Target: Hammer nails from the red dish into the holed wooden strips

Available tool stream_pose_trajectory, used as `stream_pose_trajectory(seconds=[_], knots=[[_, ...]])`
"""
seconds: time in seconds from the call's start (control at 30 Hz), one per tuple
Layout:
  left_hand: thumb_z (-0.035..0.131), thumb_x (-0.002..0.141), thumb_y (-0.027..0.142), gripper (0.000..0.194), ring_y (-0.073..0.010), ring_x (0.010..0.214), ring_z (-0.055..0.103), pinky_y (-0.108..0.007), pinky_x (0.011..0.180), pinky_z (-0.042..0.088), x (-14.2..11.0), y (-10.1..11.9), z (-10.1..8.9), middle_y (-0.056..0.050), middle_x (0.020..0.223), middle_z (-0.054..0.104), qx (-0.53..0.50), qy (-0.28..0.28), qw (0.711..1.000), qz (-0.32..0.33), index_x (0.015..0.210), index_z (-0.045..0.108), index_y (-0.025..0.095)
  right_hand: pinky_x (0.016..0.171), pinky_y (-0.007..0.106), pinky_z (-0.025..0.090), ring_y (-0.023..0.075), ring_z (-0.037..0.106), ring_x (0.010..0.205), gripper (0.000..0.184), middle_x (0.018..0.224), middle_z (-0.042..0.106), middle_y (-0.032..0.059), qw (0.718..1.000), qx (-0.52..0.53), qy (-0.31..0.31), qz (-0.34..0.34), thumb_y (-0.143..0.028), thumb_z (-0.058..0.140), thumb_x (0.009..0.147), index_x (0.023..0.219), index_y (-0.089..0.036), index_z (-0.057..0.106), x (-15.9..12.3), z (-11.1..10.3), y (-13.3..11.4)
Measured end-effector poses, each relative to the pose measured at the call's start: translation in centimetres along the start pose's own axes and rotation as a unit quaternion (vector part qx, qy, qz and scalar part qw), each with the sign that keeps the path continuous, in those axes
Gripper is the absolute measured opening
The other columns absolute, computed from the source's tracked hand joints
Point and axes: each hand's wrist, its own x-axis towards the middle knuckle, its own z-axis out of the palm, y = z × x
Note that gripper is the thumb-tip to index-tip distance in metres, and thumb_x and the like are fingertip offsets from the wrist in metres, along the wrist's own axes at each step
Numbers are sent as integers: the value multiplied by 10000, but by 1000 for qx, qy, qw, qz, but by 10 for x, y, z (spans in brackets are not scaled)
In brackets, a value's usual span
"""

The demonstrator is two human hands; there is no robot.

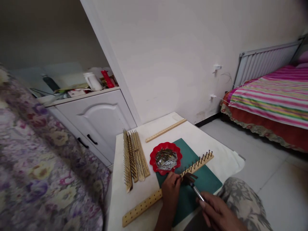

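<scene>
A long wooden strip point(141, 206) lies slantwise across a green mat point(190, 205). Its near left part shows rows of holes, while several dark nails point(199, 160) stand upright along its far right part. My left hand point(171, 186) rests over the strip's middle with fingers pinched at the end of the nail rows; what is between the fingertips is hidden. In my right hand point(216, 210) is the handle of a claw hammer point(197, 192), its head low over the strip beside my left fingertips. A red scalloped bowl point(153, 164) holds loose nails point(166, 159) just beyond my left hand.
On the table's point(139, 125) left side lie several nail-studded strips point(136, 155), points up. Another holed strip point(166, 130) lies near the back edge. A white cabinet point(101, 118) and floral curtain point(55, 173) stand left; a bed point(276, 93) is at the right.
</scene>
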Motion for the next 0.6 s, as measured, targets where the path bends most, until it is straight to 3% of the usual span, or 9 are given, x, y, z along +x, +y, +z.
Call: stream_pose_trajectory(seconds=[0.1,0.3,0.6], knots=[[461,813,183,173,-120,705,533,-221,641,360,0,-3,1,2,740,557,3,0,1000,2,713,603,179,325,164,234,56,339,335,341,508,464,-80,999,-26,-17,-18,-508,352,886,756,-206,440,11,-2,-11],[448,799,155,182,-114,666,506,-218,609,337,-1,-7,4,15,687,515,18,6,1000,6,654,558,174,358,180,275,75,391,366,333,497,482,-73,996,-76,1,-45,-476,338,899,732,-206,437,24,1,-7],[483,824,222,163,-130,730,544,-232,667,390,-2,-3,-2,-5,772,565,-19,-5,1000,-2,742,619,187,451,205,350,90,423,401,408,475,461,-71,997,-60,32,-23,-543,344,871,655,-214,452,4,-2,-10]])
